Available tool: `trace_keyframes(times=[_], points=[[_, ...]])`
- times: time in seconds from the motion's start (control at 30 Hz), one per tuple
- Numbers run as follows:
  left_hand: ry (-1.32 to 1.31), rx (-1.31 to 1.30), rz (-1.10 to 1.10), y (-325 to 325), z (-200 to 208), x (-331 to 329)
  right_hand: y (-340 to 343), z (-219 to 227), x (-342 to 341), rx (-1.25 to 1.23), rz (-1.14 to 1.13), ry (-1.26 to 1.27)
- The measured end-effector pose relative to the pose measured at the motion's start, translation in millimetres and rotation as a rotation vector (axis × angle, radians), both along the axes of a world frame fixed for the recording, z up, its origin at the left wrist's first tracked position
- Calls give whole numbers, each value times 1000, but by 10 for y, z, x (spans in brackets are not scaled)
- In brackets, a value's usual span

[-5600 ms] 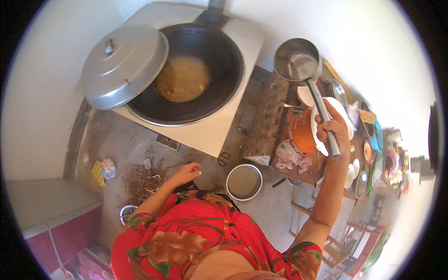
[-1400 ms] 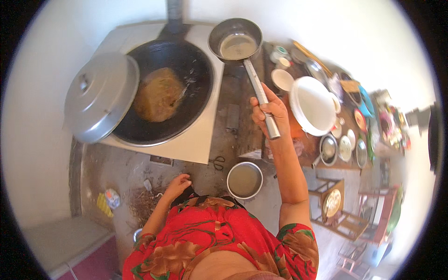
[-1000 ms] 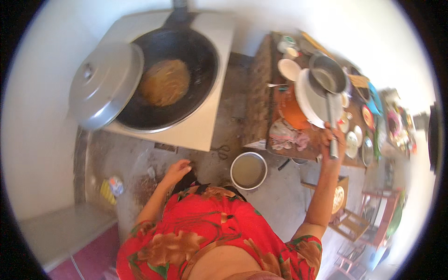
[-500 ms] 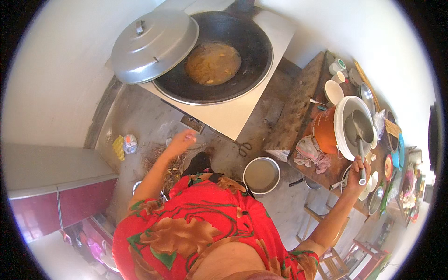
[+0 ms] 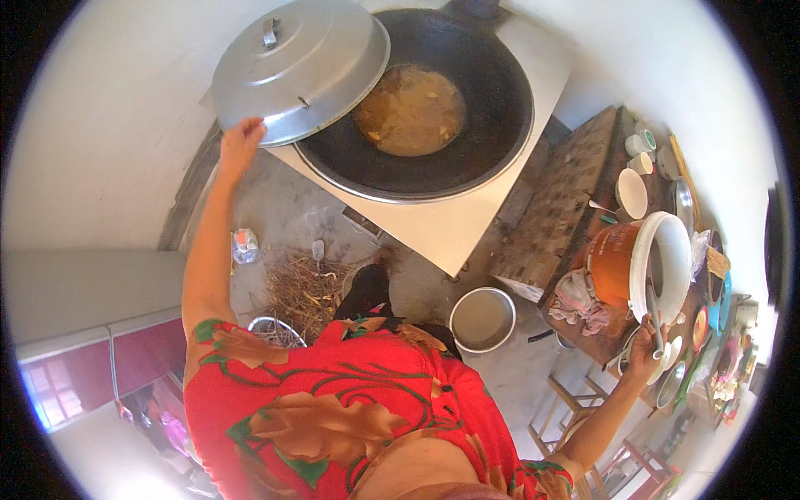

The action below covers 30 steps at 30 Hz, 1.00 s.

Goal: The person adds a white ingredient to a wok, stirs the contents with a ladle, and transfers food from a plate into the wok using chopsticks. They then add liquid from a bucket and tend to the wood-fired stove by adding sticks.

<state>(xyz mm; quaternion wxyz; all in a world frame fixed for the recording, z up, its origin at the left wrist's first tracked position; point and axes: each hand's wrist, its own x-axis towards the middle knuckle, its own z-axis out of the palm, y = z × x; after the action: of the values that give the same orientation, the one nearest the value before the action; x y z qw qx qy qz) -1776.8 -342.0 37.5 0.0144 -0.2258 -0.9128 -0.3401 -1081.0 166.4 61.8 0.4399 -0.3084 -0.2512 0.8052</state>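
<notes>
My left hand (image 5: pixel 242 140) is raised at the near-left rim of a large domed metal lid (image 5: pixel 300 71), fingers stretched toward it; whether they touch it is unclear. The lid rests tilted over the left side of a wide black wok (image 5: pixel 492 117), which holds brownish broth (image 5: pixel 412 112) with pieces in it. On the right, my right hand (image 5: pixel 642 352) is closed round the handle of a metal ladle (image 5: pixel 654 312). The ladle's bowl is down inside an orange bucket (image 5: pixel 612 260) with a white rim, mostly hidden by it.
The wok sits in a pale stove top (image 5: pixel 458 242). A round metal basin (image 5: pixel 483 320) stands on the floor. Dry straw (image 5: pixel 296 287) lies at the left. A wooden table (image 5: pixel 567 217) carries the bucket, a pink cloth (image 5: pixel 579 300), bowls (image 5: pixel 632 193) and several dishes.
My left hand has moved up and left from above the floor to the lid's rim. The ladle in my right hand has dipped deeper into the bucket, its handle now steeper. The view has shifted.
</notes>
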Motion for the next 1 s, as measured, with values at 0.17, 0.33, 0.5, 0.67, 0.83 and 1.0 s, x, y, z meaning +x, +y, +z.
trace_keyframes(times=[0.17,0.33,0.5,0.67,0.83,1.0], points=[[121,-66,142,405,-37,-1587,-652,-90,-213,67,-54,-170],[161,28,265,913,-346,-2688,-1618,-804,439,-355,-40,-311],[8,-67,205,1119,-416,-3086,-2995,-1173,402,-754,-263,-442],[-64,-177,359,1257,-271,-3042,-3937,-1329,249,-971,-293,-452],[0,-89,45,1472,-237,-2746,-4031,-1317,-104,-1009,-222,-614],[-281,102,51,2227,13,-1673,-3794,-1546,206,-878,-180,-541]])
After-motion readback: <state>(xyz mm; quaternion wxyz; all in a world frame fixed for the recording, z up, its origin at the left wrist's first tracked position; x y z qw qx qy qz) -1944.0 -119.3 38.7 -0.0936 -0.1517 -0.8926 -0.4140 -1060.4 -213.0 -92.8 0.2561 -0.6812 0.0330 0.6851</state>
